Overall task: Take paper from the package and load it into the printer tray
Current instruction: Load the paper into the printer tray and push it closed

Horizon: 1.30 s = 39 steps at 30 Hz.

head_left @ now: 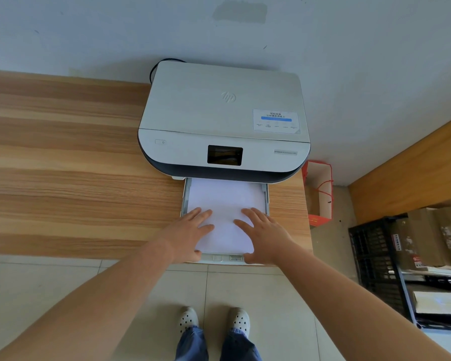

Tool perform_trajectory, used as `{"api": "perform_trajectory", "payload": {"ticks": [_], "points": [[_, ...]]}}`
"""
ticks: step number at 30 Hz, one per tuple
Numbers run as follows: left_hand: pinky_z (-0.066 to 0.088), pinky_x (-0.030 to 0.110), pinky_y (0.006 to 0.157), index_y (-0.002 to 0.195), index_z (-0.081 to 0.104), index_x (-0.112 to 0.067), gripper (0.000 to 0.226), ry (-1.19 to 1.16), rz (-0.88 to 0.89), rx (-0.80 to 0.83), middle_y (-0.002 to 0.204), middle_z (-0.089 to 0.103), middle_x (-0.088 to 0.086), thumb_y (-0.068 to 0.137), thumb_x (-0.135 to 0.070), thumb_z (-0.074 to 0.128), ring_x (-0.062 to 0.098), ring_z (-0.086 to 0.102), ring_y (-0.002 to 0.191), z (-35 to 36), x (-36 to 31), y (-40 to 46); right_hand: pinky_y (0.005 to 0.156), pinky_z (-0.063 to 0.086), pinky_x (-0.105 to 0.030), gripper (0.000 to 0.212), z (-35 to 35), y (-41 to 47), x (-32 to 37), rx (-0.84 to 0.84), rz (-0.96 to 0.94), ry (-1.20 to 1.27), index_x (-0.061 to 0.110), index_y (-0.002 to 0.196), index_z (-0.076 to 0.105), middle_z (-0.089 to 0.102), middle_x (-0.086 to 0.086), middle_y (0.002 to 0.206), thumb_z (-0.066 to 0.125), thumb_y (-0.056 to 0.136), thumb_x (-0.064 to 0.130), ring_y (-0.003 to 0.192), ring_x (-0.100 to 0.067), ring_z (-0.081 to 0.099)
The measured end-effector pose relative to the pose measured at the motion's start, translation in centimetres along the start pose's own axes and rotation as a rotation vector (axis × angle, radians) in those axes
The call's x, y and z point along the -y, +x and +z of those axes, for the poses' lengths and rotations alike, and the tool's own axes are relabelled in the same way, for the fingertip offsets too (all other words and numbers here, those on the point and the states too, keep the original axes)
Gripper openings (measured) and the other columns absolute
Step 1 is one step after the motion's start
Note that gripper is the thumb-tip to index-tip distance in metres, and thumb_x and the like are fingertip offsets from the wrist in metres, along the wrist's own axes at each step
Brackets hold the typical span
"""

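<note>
A white printer (221, 118) stands on the wooden table against the wall. Its paper tray (265, 196) is pulled out toward me over the table's front edge. A stack of white paper (224, 201) lies flat in the tray. My left hand (188, 230) rests palm-down on the stack's near left part, fingers spread. My right hand (263, 233) lies palm-down on the near right part, fingers spread too. Neither hand grips the paper. No paper package is in view.
The wooden table (63, 165) stretches to the left. A red paper bag (319, 194) stands on the floor right of the table. Black crates (375, 259) and cardboard boxes (432, 235) fill the right side. My feet stand on tiled floor below.
</note>
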<state>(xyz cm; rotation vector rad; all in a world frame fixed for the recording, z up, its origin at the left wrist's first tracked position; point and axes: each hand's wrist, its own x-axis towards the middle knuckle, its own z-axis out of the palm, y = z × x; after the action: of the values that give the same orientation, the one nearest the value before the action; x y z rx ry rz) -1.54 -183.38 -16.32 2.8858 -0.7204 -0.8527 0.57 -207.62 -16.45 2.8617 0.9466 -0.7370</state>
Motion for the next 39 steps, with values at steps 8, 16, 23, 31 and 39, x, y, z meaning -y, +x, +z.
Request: {"api": "perform_trajectory", "payload": {"ticks": [8, 16, 23, 31, 39], "points": [[0.011, 0.041, 0.116, 0.150, -0.001, -0.034, 0.094, 0.057, -0.058, 0.061, 0.157, -0.025, -0.002, 0.081, -0.037, 0.064, 0.024, -0.016, 0.145, -1.3, -0.7, 1.0, 0.119, 0.002, -0.047, 0.105, -0.1, 1.0, 0.8, 0.036, 0.016, -0.056, 0.027, 0.152, -0.004, -0.020, -0.007, 0.159, 0.060, 0.075, 0.060, 0.145, -0.029, -0.020], [0.018, 0.040, 0.115, 0.149, 0.001, -0.035, 0.091, 0.054, -0.049, 0.059, 0.157, -0.023, -0.003, 0.081, -0.038, 0.061, 0.022, -0.015, 0.145, -1.0, -0.5, 0.6, 0.118, 0.006, -0.043, 0.100, -0.2, 0.7, 1.0, 0.049, 0.042, 0.003, 0.029, 0.152, 0.000, -0.016, -0.003, 0.160, 0.062, 0.078, 0.058, 0.146, -0.026, -0.014], [0.023, 0.039, 0.113, 0.149, 0.001, -0.037, 0.090, 0.057, -0.027, 0.058, 0.157, -0.024, -0.006, 0.081, -0.041, 0.061, 0.020, -0.015, 0.145, -1.0, 0.0, 0.8, 0.117, 0.010, -0.046, 0.101, -0.3, 0.8, 0.7, 0.058, 0.051, 0.011, 0.032, 0.151, 0.000, -0.013, -0.001, 0.161, 0.063, 0.077, 0.061, 0.147, -0.027, -0.011], [0.018, 0.039, 0.117, 0.150, 0.001, -0.031, 0.088, 0.126, 0.032, 0.075, 0.157, -0.022, -0.007, 0.084, -0.046, 0.057, 0.017, -0.014, 0.145, -0.9, 0.6, 1.1, 0.118, 0.009, -0.046, 0.099, -0.3, 0.7, 0.5, 0.043, 0.051, 0.036, 0.035, 0.151, 0.002, -0.011, 0.001, 0.161, 0.063, 0.078, 0.059, 0.147, -0.025, -0.011], [0.010, 0.038, 0.116, 0.151, 0.001, -0.030, 0.087, 0.111, -0.001, 0.072, 0.158, -0.020, -0.004, 0.085, -0.041, 0.057, 0.018, -0.012, 0.146, -0.8, -0.1, 0.7, 0.118, 0.003, -0.047, 0.100, 0.2, 0.8, 0.7, 0.064, 0.061, 0.056, 0.033, 0.151, -0.001, -0.016, 0.000, 0.160, 0.064, 0.079, 0.056, 0.146, -0.026, -0.016]]}}
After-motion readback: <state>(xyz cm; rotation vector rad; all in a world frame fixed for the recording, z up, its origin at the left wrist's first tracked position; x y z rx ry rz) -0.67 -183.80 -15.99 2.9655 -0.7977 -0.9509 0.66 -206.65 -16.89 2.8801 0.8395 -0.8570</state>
